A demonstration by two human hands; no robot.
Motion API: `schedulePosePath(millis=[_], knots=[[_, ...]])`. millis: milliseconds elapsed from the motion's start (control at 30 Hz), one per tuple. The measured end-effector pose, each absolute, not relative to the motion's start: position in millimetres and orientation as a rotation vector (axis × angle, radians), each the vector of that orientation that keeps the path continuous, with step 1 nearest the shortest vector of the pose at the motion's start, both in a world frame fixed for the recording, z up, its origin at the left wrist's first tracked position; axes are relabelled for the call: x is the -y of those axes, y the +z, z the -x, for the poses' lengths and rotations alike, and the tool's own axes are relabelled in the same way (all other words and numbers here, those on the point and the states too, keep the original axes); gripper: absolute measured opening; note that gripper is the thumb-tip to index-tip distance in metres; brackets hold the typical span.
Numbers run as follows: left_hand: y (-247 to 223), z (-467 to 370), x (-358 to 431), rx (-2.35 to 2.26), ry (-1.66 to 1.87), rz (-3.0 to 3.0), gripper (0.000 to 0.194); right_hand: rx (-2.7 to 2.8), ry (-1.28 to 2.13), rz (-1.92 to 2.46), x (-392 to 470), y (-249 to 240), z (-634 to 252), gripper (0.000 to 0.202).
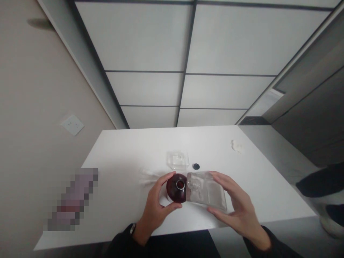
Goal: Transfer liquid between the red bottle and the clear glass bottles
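My left hand [158,206] is wrapped round a dark red, round bottle [174,191] with a ringed opening on its top. To its right, my right hand [236,204] grips a clear, boxy plastic container [212,193] between thumb and fingers. The container's left end meets the bottle's right side. Just beyond them on the white table [118,200] lie a clear plastic piece [177,160] and a small dark round cap [196,166].
A crumpled whitish scrap [236,146] lies at the table's back right. At the left edge is a pixelated, pinkish item [72,200]. White panelled doors [150,89] stand behind the table. A dark and white object [322,182] is beyond its right edge.
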State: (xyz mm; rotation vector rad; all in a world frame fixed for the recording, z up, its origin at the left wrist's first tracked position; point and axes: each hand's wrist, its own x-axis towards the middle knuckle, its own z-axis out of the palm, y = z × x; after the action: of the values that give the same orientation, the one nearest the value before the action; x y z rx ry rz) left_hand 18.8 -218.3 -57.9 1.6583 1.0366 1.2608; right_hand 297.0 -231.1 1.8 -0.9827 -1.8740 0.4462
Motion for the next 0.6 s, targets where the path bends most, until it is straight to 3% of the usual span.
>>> schedulePosePath(millis=[600], knots=[[-52.5,-21.1,219.4,-1.045,1.247,-1.607,0.078,2.119,0.390,0.928,211.6,45.2,-303.6,0.064]])
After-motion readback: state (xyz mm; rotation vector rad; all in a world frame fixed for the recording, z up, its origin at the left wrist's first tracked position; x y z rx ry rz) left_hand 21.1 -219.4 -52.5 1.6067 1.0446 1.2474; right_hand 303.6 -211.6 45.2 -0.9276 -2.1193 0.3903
